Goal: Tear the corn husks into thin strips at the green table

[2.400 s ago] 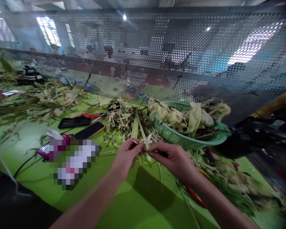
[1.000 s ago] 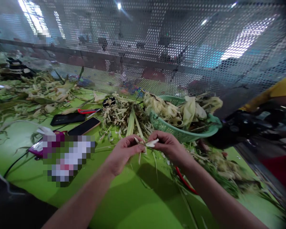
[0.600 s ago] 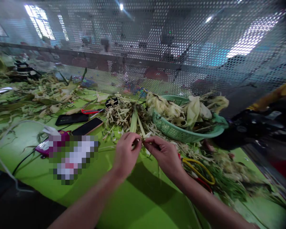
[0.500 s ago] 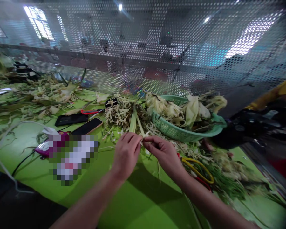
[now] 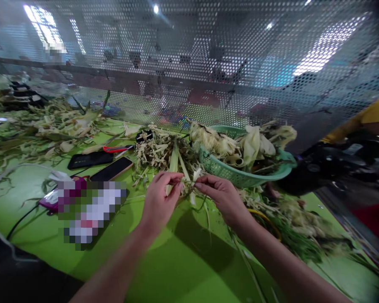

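My left hand [image 5: 159,198] and my right hand [image 5: 224,198] meet over the green table [image 5: 183,269]. Between their fingertips is a small pale strip of corn husk [image 5: 188,184], pinched by thumb and fingers at both ends. Its exact shape is too small to make out. Behind my left hand a longer pale green husk piece [image 5: 173,160] leans away toward a heap of cut husk scraps [image 5: 156,153]. A thin pale strip [image 5: 183,165] lies beside it.
A green basket [image 5: 233,174] full of husks and corn silk stands behind my right hand. Two phones [image 5: 112,169] and a red-handled tool [image 5: 116,149] lie left. A yellow loop [image 5: 268,221] is partly hidden by my right forearm. A person's yellow sleeve [image 5: 377,111] shows far right.
My hands have drawn slightly apart, exposing more of the husk strip between them. The left fingers have shifted left. The whole view has shifted a little.
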A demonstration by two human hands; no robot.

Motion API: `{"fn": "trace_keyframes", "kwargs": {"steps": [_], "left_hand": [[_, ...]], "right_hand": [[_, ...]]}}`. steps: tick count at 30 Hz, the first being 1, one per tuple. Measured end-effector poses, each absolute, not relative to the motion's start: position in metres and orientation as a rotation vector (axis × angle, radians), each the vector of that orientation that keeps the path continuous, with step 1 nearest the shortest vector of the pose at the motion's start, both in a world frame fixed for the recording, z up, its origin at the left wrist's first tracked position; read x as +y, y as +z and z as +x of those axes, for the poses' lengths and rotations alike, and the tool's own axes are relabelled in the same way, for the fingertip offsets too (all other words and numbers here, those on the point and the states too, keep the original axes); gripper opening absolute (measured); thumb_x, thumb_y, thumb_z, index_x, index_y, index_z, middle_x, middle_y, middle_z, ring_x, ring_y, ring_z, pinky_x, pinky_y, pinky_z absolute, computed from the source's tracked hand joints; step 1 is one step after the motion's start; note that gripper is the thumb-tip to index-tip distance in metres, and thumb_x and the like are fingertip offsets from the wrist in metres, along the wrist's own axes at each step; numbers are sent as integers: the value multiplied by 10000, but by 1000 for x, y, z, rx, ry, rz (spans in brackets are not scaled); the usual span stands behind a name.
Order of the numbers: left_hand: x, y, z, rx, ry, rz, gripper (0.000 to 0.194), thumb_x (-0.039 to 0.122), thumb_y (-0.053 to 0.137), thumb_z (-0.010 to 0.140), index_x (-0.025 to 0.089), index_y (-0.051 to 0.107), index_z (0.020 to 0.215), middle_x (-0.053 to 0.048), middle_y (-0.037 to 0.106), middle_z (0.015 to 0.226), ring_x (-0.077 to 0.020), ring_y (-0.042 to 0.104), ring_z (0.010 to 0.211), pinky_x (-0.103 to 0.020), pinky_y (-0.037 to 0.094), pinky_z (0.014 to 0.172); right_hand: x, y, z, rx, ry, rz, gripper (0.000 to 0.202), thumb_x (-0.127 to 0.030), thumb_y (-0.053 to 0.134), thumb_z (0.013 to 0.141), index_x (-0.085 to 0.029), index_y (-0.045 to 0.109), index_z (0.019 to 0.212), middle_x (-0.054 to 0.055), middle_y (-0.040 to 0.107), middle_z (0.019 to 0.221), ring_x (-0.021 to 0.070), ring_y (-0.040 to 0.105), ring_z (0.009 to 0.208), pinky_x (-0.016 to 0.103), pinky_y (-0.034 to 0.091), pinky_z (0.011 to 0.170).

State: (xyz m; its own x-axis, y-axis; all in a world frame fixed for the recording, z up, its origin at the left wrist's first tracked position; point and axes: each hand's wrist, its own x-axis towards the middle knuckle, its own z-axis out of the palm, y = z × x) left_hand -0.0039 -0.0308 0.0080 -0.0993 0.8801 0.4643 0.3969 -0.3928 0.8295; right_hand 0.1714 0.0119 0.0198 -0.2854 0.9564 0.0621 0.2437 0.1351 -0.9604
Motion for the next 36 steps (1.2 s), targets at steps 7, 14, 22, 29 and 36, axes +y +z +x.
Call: {"fn": "trace_keyframes", "kwargs": {"steps": [7,14,22,29,36], "left_hand": [[-28,11,-10,1337,1350,1536,252,308,618,795,212,661,1024,-75,637,1037,-189,576,946,-331,452,835],[-28,9,-5,1264,1443,1583,94,255,621,791,201,696,809,-47,651,865,-170,584,868,-320,446,830],[-30,11,-3,1242,1367,1712,95,211,589,808,178,671,845,-51,624,861,-153,581,812,-293,472,754],[-30,9,-5,1286,1258,1885,103,191,609,799,192,656,891,-47,641,899,-168,572,860,-312,465,765],[-29,8,-6,1365,1278,1937,48,178,616,790,188,655,816,-31,658,825,-166,571,814,-314,449,755]], "right_hand": [[9,21,169,-1576,1349,-1108,200,-382,668,731,-185,660,764,-4,592,708,131,493,649,268,386,650],[8,13,165,-1511,1536,-1042,211,-369,697,722,-167,655,766,-21,535,668,102,417,602,246,314,585],[9,6,165,-1424,1696,-1032,186,-343,710,717,-173,644,750,-44,467,616,81,291,523,245,183,500],[10,12,166,-1499,1661,-1052,189,-346,704,724,-169,641,707,-41,478,605,86,308,535,254,205,525],[10,14,165,-1533,1635,-1058,187,-339,721,697,-174,636,674,-35,522,620,96,380,579,260,255,574]]}}
